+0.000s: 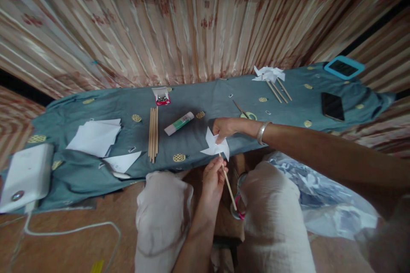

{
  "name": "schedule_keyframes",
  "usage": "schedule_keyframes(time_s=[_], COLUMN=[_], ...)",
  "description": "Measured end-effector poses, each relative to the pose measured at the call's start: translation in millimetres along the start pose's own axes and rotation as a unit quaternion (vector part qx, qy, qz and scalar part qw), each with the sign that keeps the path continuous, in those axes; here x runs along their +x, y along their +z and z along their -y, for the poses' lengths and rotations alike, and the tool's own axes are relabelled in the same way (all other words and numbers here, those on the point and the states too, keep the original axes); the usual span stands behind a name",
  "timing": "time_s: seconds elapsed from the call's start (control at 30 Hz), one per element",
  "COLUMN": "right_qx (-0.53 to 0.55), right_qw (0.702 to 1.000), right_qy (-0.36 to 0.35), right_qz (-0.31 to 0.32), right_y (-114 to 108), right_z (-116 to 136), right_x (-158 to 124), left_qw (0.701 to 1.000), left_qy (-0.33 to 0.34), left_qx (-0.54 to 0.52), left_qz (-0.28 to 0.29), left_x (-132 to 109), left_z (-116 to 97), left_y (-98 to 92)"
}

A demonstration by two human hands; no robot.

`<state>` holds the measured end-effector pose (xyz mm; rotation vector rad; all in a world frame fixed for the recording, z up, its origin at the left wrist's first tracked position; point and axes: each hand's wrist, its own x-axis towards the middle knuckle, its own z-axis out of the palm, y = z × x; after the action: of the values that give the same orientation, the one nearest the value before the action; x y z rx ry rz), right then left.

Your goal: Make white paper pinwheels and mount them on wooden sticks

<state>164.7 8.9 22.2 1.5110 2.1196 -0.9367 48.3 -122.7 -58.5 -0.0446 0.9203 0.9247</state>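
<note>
My left hand (214, 174) is closed around a thin wooden stick (229, 188), just below a white paper pinwheel (209, 147) at the stick's upper end. My right hand (224, 129), with a silver bangle at the wrist, has its fingers pressed together on the pinwheel's middle from above. The pinwheel's folded blades point outward, and its centre is partly covered by the fingers. Behind the right hand lie scissors (249, 115) with green handles. To the left are a glue stick (179, 123) and a row of several wooden sticks (153, 134).
White paper sheets (96, 136) and a folded paper piece (123, 161) lie left. A small red box (162, 96) holds metal pins. Finished pinwheels (269, 74), a phone (332, 106) and a blue-framed device (344, 67) lie right. A white corded device (27, 175) sits far left.
</note>
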Motion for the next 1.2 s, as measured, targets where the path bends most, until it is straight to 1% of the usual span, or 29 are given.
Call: schedule_keyframes(time_s=[0.53,0.73,0.97,1.2], right_qx=[0.009,0.012,0.035,0.058], right_qw=[1.0,1.0,0.999,0.998], right_qy=[0.02,0.016,0.011,0.01], right_qz=[0.002,0.005,-0.01,-0.02], right_y=[-0.6,0.1,3.3,3.1], right_z=[4.0,1.9,-1.8,-2.1], right_x=[-4.0,-2.2,-0.2,1.4], left_qw=[1.0,1.0,1.0,1.0], left_qy=[0.002,-0.001,-0.002,-0.003], left_qx=[-0.01,-0.01,0.005,0.004], left_qz=[0.006,0.009,0.012,0.013], left_x=[1.5,3.4,6.5,6.0], left_z=[2.3,3.1,4.5,4.1], left_y=[-1.1,-1.9,-4.9,-3.9])
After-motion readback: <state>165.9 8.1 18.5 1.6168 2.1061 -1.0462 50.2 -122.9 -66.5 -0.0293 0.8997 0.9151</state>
